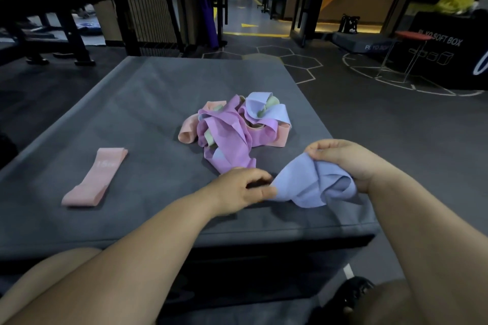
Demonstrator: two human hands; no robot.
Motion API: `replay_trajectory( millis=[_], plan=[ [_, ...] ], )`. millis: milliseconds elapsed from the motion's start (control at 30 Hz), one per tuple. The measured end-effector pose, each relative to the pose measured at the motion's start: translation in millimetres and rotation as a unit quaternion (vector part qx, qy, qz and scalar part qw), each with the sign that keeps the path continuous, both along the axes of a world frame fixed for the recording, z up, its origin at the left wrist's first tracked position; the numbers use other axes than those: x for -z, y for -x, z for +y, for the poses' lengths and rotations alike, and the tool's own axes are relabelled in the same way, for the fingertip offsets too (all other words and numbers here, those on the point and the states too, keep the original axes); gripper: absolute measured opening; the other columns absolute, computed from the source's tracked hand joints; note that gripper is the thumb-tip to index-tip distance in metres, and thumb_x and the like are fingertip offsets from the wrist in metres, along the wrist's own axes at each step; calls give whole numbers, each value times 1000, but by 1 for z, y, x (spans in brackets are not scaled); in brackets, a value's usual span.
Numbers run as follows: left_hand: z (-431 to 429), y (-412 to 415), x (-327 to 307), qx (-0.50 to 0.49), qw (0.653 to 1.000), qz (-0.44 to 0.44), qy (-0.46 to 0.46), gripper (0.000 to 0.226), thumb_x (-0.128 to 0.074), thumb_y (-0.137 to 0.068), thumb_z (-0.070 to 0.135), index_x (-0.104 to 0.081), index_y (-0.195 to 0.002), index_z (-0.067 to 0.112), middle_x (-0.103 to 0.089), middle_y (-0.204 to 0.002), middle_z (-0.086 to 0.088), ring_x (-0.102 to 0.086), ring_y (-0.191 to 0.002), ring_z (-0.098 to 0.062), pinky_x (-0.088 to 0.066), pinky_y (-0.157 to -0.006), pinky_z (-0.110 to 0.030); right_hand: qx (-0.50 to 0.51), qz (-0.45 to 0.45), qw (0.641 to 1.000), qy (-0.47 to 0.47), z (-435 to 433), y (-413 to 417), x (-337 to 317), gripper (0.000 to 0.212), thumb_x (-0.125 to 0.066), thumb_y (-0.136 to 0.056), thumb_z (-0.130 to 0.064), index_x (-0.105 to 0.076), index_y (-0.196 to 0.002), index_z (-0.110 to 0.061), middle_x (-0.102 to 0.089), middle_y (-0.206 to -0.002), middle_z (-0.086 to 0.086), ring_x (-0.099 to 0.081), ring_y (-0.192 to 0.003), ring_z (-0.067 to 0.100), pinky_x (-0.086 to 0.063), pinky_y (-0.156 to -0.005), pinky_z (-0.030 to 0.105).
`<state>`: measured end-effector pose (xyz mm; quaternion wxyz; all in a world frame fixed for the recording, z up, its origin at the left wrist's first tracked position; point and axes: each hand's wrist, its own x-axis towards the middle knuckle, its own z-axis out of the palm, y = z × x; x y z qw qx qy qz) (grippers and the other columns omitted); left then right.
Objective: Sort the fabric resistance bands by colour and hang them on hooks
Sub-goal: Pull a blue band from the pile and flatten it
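Observation:
A crumpled blue fabric band (309, 182) hangs just above the near right part of the grey padded box (137, 113). My left hand (243, 190) pinches its left end, while my right hand (346, 161) grips its upper right part. Just beyond my hands lies a tangled pile of bands (232, 126) in purple, pink, blue and pale green. One pink band (96, 178) lies flat by itself on the left side of the box. No hooks are in view.
The box's front edge runs just under my forearms; my knees are below it. A black bench (58, 8) and wire rack stand at the back left. A red-topped stool (412, 39) and a black soft box (449, 55) stand at the right.

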<state>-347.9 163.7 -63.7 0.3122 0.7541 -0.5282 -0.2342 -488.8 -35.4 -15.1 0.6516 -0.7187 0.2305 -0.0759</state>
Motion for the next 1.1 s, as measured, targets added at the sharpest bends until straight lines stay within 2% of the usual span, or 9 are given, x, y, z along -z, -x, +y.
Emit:
replay_trajectory(
  millis=[133,333,400,500,567,733,833,933,1100],
  plan=[
    [3,-4,8,-29,996,-83,-14,16,-73,-82,33,-61,-89,23,-65,-90,4,-59,-89,-19,-49,-83,-32,35,-37,996,-70,1,-1,-4,21,-52,-97,-10,-68,-83,-6,-71,-71,6,-67,-62,16,-55,-57,22],
    [14,-22,-18,-149,974,143,96,17,-71,-84,18,-62,-98,24,-70,-98,3,-62,-86,-11,-50,-84,-29,60,5,996,-71,-6,-4,-3,22,-51,-98,-14,-67,-87,-3,-68,-69,8,-63,-58,17,-50,-50,23],
    [22,-32,-23,-160,962,195,101,22,-70,-82,18,-64,-102,16,-71,-103,-4,-64,-91,-16,-50,-87,-35,27,43,998,-32,-8,-6,5,19,-54,-97,-13,-66,-83,-6,-65,-77,11,-59,-68,20,-48,-64,29],
    [31,-41,-23,-191,962,180,79,41,-64,-62,38,-65,-95,13,-68,-92,-5,-57,-81,-17,-44,-79,-36,-45,134,985,99,-5,-9,16,15,-60,-95,-20,-70,-87,-12,-72,-86,6,-64,-77,15,-51,-77,30],
    [35,-43,-20,-216,956,186,74,45,-62,-60,37,-65,-97,12,-69,-98,-15,-57,-80,-17,-45,-78,-37,-63,176,966,181,-2,-12,19,13,-65,-92,-29,-73,-90,-20,-74,-93,-3,-66,-87,12,-50,-87,29],
    [44,-49,-20,-247,946,201,67,40,-60,-67,28,-63,-101,7,-65,-89,-12,-57,-78,-18,-50,-71,-34,-61,180,944,271,11,-20,21,9,-65,-91,-31,-69,-85,-27,-68,-86,-13,-59,-84,6,-42,-72,20],
    [52,-54,-19,-258,947,183,62,28,-64,-71,30,-65,-95,17,-66,-88,-5,-58,-74,-17,-49,-67,-31,-52,161,926,337,18,-27,21,13,-60,-93,-28,-64,-81,-29,-64,-84,-16,-56,-82,7,-41,-68,18],
    [56,-59,-15,-275,953,120,42,17,-68,-79,32,-64,-94,26,-70,-92,-2,-61,-75,-17,-52,-75,-37,-56,165,898,405,24,-31,22,20,-57,-94,-27,-59,-75,-34,-61,-79,-18,-55,-77,8,-40,-64,20],
    [54,-51,-17,-281,957,73,11,22,-67,-87,32,-60,-107,28,-68,-98,5,-65,-88,-15,-51,-81,-32,-41,193,869,455,23,-32,23,13,-53,-95,-31,-61,-85,-34,-64,-91,-11,-58,-86,15,-46,-74,29]
  ],
)
